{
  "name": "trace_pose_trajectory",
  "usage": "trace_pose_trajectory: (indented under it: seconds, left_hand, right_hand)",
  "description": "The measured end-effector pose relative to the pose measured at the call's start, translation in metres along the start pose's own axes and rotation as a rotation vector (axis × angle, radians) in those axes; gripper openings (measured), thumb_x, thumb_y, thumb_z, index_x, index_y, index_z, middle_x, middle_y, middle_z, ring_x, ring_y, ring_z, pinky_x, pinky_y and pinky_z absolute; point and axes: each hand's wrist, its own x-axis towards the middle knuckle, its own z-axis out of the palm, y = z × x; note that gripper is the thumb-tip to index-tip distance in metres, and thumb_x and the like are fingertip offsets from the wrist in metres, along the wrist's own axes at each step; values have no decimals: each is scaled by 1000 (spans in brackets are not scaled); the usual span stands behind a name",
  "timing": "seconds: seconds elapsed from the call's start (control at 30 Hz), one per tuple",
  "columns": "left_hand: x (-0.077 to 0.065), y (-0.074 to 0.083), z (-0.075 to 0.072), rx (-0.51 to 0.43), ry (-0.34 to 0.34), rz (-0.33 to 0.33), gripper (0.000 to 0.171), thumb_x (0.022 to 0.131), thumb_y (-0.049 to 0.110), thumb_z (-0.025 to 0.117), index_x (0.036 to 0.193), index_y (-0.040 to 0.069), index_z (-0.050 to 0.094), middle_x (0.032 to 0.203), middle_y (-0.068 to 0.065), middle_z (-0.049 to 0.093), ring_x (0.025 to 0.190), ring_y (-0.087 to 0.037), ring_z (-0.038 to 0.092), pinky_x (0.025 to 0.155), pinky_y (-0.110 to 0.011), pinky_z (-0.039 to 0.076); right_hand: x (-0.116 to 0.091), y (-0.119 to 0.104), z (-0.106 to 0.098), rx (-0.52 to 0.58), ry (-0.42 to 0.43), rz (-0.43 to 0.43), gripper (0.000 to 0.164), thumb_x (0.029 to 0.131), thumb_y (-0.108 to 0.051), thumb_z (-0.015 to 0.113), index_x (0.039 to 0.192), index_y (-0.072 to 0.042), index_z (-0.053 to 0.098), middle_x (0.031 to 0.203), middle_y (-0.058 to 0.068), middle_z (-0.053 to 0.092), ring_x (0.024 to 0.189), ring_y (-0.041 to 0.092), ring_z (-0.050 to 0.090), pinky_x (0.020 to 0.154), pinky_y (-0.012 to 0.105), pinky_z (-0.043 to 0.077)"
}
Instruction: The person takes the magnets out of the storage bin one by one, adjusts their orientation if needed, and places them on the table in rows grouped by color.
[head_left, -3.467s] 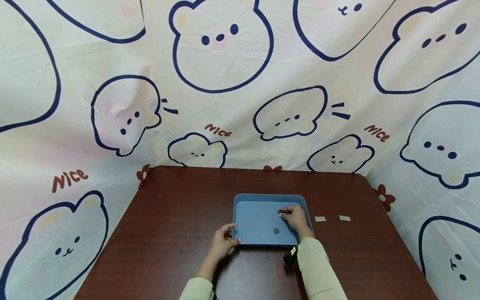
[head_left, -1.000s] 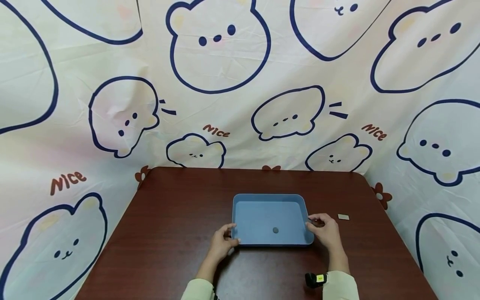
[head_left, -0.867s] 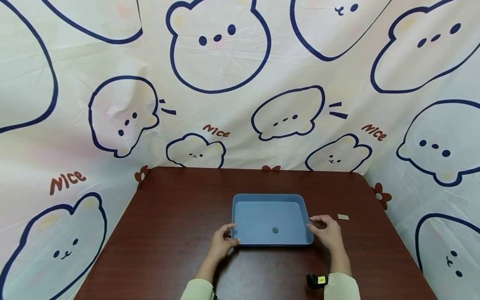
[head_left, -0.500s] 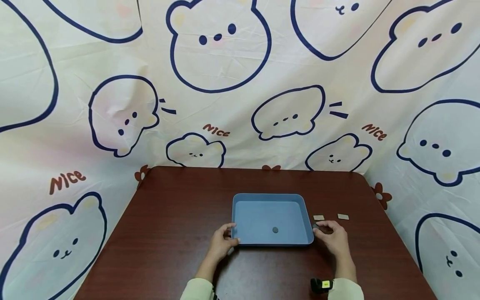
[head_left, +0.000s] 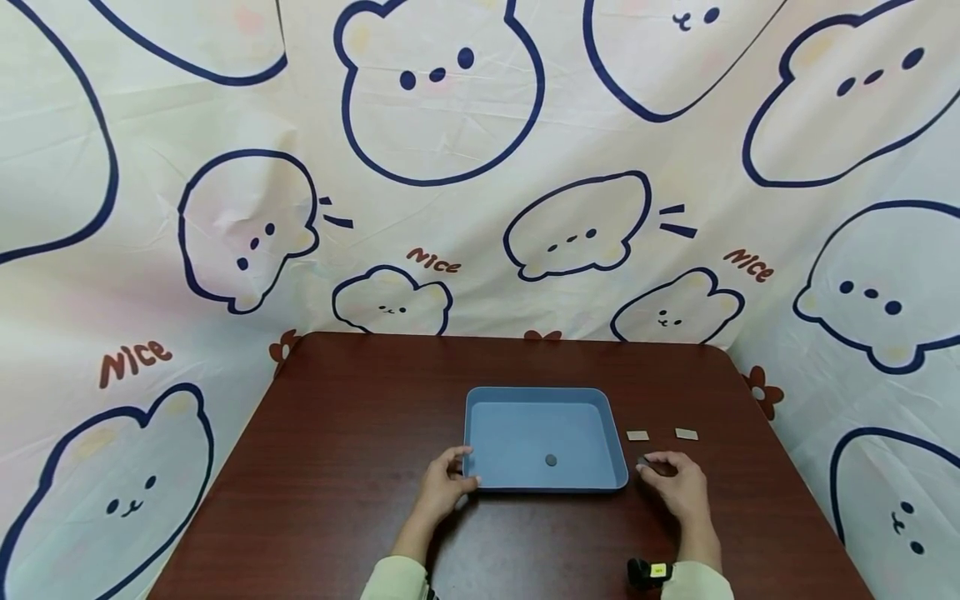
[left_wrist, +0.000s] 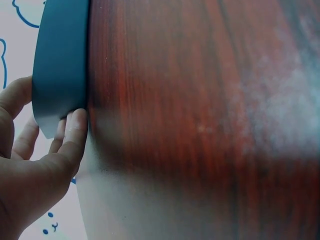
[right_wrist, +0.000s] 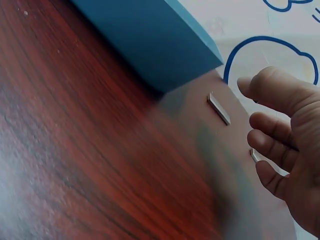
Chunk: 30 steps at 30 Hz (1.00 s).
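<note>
A blue rectangular tray [head_left: 517,433] lies on the table, with a small grey coin-like disc [head_left: 551,460] on its floor near the front. At the tray's left front corner, my left hand [head_left: 442,487] grips the wall, thumb at one side and fingers at the other, as the left wrist view shows close up. Outside the tray's right side, my right hand [head_left: 681,487] pinches another dark coin-like disc [head_left: 642,460] between thumb and index finger, low over the table. In the right wrist view that disc is mostly hidden behind the fingers of the right hand [right_wrist: 285,125].
Two small pale rectangular pieces, a nearer one [head_left: 637,436] and a farther one [head_left: 686,434], lie right of the tray, beyond my right hand. The brown wooden table [head_left: 375,417] meets a patterned cloth [head_left: 480,208] at the back and sides.
My right hand has carried the dark disc from inside the tray out over its right side, then closer toward me. The nearer pale piece, covered a second ago, shows again. My left hand stays put.
</note>
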Motion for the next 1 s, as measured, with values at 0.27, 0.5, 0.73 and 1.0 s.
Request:
trace_pose_trajectory:
  seconds: [0.27, 0.5, 0.73, 1.0]
  left_hand:
    - [-1, 0, 0, 0, 2, 0, 48, 79, 8, 73, 124, 5, 57, 108, -18, 54, 81, -23, 54, 61, -34, 46]
    - [-1, -1, -1, -5, 7, 15, 49, 79, 6, 73, 124, 3, 57, 106, -19, 54, 82, -25, 55, 61, -34, 46]
    - [0, -1, 0, -10, 4, 8, 48, 79, 7, 73, 125, 4, 57, 107, -18, 54, 82, -25, 54, 62, -35, 46]
    - [-1, -1, 0, -3, 1, 8, 48, 80, 7, 72, 125, 4, 56, 108, -18, 54, 81, -24, 53, 62, -34, 45]
  right_hand:
    - [-1, 11, -2, -71, -36, 7, 20, 78, -14, 76, 94, -3, 72, 97, 14, 60, 84, 28, 56, 70, 38, 44]
    - [-1, 15, -7, -85, -98, 57, 22, 80, -16, 73, 98, -3, 72, 101, 16, 60, 85, 28, 55, 70, 39, 44]
    - [3, 18, -10, -81, -160, 96, 27, 81, -21, 73, 101, -2, 71, 109, 23, 58, 99, 39, 52, 81, 51, 41]
    - [4, 21, -7, -85, -164, 88, 28, 81, -21, 73, 101, -2, 72, 110, 23, 58, 102, 41, 51, 84, 54, 39]
